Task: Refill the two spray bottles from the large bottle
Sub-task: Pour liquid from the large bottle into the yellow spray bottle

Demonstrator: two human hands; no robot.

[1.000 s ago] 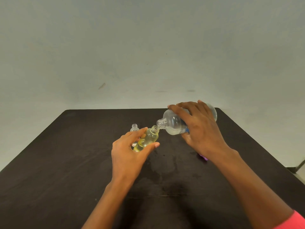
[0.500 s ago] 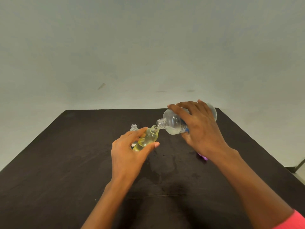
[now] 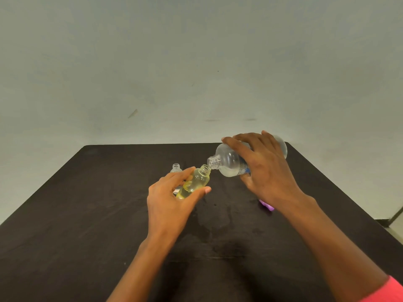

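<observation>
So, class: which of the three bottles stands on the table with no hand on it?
The small clear bottle behind the left hand; the other two are held tilted.

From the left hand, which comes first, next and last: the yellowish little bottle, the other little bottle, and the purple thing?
1. The yellowish little bottle: held in the left hand, tilted toward the large bottle.
2. The other little bottle: standing uncapped just behind the left hand's fingers.
3. The purple thing: over on the right, mostly hidden under the right hand's wrist.
</observation>
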